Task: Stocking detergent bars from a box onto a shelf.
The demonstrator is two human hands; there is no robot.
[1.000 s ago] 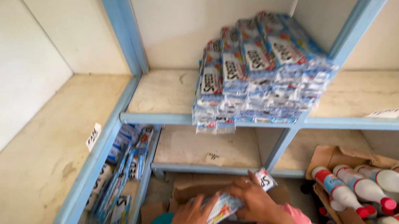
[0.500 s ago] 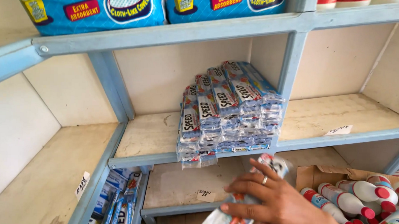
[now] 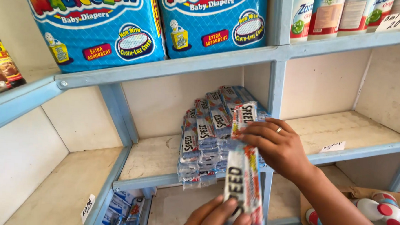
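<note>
— Both hands pinch one strip of sachets (image 3: pixel 243 173): right hand (image 3: pixel 275 145) closed near its top, left hand (image 3: pixel 215 219) closed at the bottom.

— Where's it?

— Centre frame, just before the stacked sachets (image 3: pixel 208 140) on the blue shelf (image 3: pixel 161 180); bare board lies right.

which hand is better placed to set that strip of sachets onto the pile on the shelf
Probably the right hand. It grips the sachet strip near its top, right beside the stacked sachets on the blue shelf. The left hand only supports the strip's lower end, below shelf level.
</note>
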